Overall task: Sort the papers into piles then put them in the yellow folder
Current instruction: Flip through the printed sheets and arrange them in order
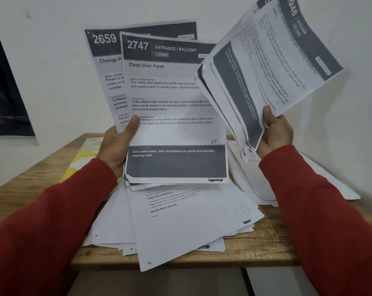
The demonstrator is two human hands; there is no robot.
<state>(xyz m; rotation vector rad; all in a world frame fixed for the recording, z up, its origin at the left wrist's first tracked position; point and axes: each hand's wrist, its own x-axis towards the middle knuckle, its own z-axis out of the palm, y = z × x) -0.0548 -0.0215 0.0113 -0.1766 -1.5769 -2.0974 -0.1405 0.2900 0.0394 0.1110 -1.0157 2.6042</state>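
Both hands are gripping paper here. The left hand point(114, 146) holds a small upright stack point(172, 107) by its left edge, thumb pressed flat across the front; the top sheet reads "2747 Entrance / Balcony, Clean Door Panel", with a "2659" sheet fanned out behind it. The right hand point(274, 133) pinches a second bundle point(266, 67) near its bottom corner, thumb in front, and those sheets are tilted hard to the right and bowing a bit. All of it is thin white printer paper with dark grey header and footer bands.

Below both grips, a messy pile point(180, 221) of loose sheets lies spread on the wooden table point(255, 248), corners overhanging the front edge, some with pen scribbles. More sheets sit under the right hand, towards the wall. The yellow folder point(82, 159) lies flat on the table just left of the left hand, partly hidden by the red sleeve point(52, 221).
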